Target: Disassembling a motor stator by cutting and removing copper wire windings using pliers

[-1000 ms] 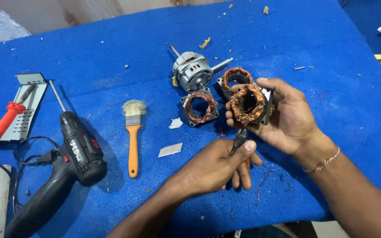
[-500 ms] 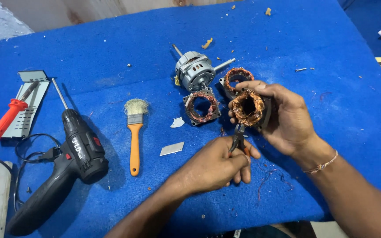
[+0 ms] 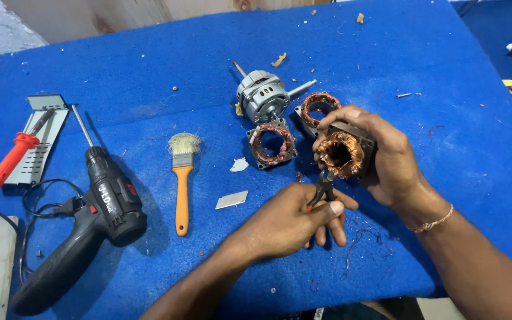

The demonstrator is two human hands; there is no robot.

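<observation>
right hand grips a square metal motor core ringed with rough copper winding, its round hole facing the camera, held just above the blue felt bench. left hand is wrapped around pliers, long axis running up toward the core, nose at its lower edge. left of the core lie two more wound cores, then an orange-handled brush.
</observation>
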